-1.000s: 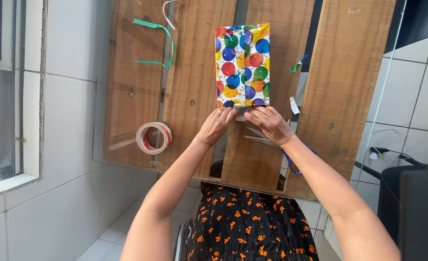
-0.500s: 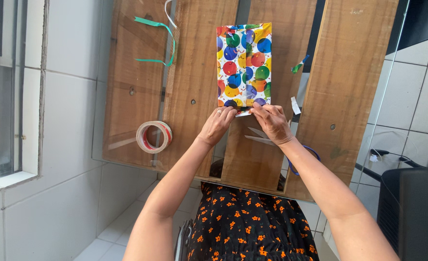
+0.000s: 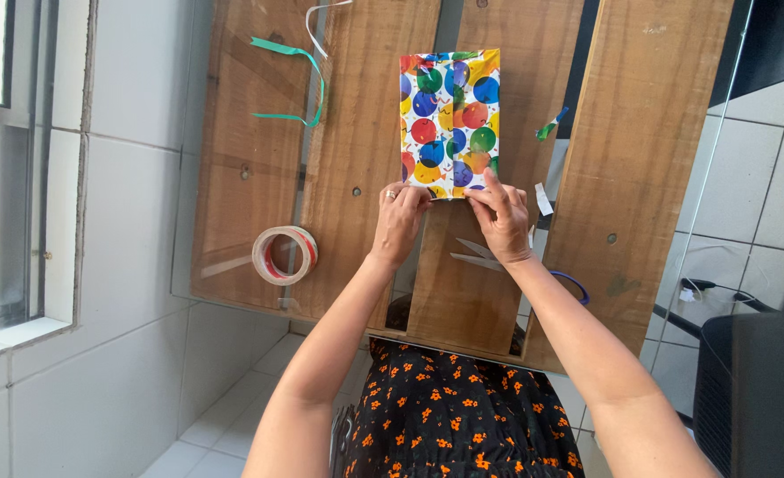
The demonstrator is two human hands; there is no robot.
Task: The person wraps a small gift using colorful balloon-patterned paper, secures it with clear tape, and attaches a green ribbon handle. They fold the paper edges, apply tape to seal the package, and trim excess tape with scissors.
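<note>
Left hand (image 3: pixel 398 221) and right hand (image 3: pixel 501 215) pinching shut the near end of a mostly wrapped, balloon-patterned paper parcel (image 3: pixel 449 119); clear tape roll (image 3: pixel 285 255) left, unused.

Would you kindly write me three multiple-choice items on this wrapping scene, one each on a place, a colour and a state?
1. Where does the tape roll lie on the wooden table?
A. On the left hand's side of the parcel
B. On top of the parcel
C. Beyond the parcel's far end

2. What colour is the ribbon strip?
A. Red
B. Green
C. Black

3. What are the left hand and right hand doing?
A. Lifting the parcel
B. Resting apart from it
C. Pressing the near end of the wrapped parcel

Answers: 1 A, the roll sits near the table's left edge; 2 B, it is plainly green; 3 C, fingertips meet the parcel's near edge.
</note>
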